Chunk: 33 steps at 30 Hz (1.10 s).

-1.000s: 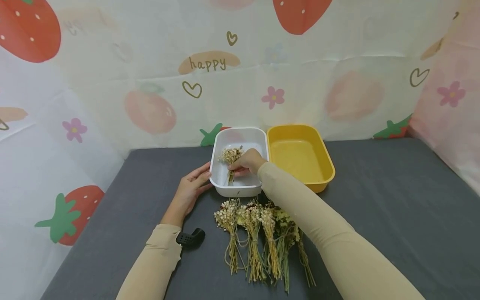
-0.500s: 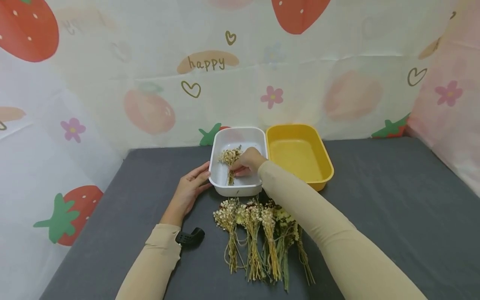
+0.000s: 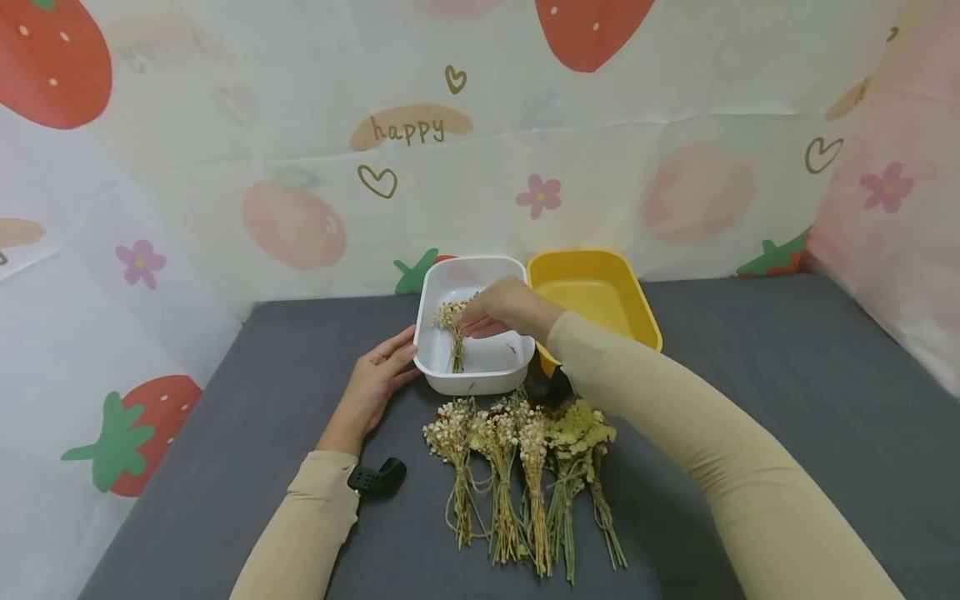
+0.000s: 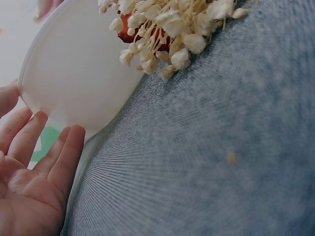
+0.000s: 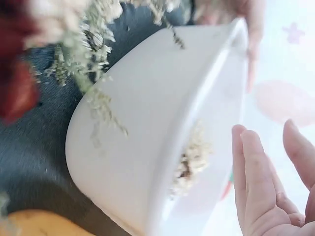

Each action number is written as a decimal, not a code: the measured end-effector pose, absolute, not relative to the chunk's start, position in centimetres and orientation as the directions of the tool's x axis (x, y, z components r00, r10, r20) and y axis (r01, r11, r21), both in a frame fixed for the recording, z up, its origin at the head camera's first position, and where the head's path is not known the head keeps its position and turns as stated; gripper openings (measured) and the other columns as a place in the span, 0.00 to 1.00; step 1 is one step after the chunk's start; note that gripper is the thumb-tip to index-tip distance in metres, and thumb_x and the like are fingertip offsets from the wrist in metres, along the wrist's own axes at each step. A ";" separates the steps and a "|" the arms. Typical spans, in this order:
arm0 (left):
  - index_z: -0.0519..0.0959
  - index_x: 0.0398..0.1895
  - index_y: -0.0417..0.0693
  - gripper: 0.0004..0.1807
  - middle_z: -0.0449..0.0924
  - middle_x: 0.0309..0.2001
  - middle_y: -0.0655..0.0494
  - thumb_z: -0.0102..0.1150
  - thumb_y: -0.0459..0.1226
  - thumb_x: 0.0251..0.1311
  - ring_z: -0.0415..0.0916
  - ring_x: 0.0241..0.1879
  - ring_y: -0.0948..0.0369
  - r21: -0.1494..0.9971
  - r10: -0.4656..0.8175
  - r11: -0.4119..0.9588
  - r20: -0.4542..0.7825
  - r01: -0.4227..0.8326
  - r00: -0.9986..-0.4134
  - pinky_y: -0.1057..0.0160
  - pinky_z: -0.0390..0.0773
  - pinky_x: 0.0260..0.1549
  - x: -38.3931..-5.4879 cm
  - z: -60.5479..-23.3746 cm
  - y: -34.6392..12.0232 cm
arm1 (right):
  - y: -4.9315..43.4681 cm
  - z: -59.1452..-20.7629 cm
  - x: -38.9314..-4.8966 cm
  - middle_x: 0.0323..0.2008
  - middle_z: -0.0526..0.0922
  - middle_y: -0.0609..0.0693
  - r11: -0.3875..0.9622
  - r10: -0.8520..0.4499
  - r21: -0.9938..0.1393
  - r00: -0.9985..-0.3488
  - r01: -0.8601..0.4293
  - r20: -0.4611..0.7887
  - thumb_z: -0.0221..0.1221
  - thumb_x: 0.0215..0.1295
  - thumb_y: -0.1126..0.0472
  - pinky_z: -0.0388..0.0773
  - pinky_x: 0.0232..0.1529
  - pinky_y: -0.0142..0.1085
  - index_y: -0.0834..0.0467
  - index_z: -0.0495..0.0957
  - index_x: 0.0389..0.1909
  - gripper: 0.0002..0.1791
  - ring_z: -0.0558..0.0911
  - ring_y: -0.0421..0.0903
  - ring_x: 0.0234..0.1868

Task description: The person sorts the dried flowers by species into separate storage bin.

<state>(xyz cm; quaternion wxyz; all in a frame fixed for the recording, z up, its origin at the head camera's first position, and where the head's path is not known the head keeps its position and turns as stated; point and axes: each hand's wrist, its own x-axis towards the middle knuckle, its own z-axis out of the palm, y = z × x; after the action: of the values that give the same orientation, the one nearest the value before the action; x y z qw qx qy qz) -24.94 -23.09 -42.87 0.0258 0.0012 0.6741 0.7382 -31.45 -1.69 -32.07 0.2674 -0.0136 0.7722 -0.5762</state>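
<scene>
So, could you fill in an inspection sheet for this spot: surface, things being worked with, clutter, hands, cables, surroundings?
Surface: grey cloth, lightly wrinkled at most.
Job's things: one dried bunch in the white tub; several more bunches lie side by side in front of it.
Clutter: a small dark bit in the white tub.
Hands: left hand touches the white tub's side; right hand is over it, fingers straight, gripping nothing.
Cables: nothing seen.
Surroundings: yellow tub beside the white one; backdrop printed with strawberries and "happy".
</scene>
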 end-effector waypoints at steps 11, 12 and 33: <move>0.62 0.75 0.44 0.29 0.63 0.75 0.46 0.53 0.37 0.73 0.65 0.71 0.54 0.995 0.045 -0.089 -0.037 -0.041 -0.998 0.58 0.76 0.64 -25.0 -42.4 -23.3 | 2.1 -29.0 -27.9 0.53 0.85 0.63 0.295 -0.427 -0.935 -0.848 0.196 -0.313 0.66 0.64 0.62 0.87 0.46 0.36 0.66 0.81 0.54 0.19 0.86 0.53 0.51; 0.62 0.75 0.44 0.30 0.63 0.75 0.46 0.53 0.38 0.73 0.66 0.71 0.54 0.995 0.044 -0.087 -0.037 -0.040 -0.998 0.59 0.77 0.63 -25.0 -42.4 -23.3 | 2.5 -28.9 -27.5 0.53 0.85 0.62 0.288 -0.428 -0.937 -0.848 0.199 -0.312 0.66 0.65 0.62 0.87 0.47 0.36 0.66 0.81 0.54 0.19 0.87 0.53 0.51; 0.63 0.75 0.44 0.28 0.64 0.74 0.47 0.51 0.36 0.74 0.65 0.72 0.54 0.995 0.028 -0.084 -0.051 -0.053 -0.998 0.65 0.80 0.59 -24.8 -42.7 -22.9 | 9.4 -30.4 -21.0 0.56 0.82 0.60 0.167 -0.482 -0.964 -0.836 0.206 -0.262 0.64 0.65 0.67 0.81 0.59 0.43 0.68 0.75 0.61 0.23 0.87 0.43 0.47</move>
<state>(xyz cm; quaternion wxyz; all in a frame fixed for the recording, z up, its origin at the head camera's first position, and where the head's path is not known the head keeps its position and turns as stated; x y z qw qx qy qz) -24.77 -22.92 -42.66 0.0277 -0.0093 0.6763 0.7361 -21.04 9.36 -30.42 0.2695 -0.0966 0.7146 -0.6382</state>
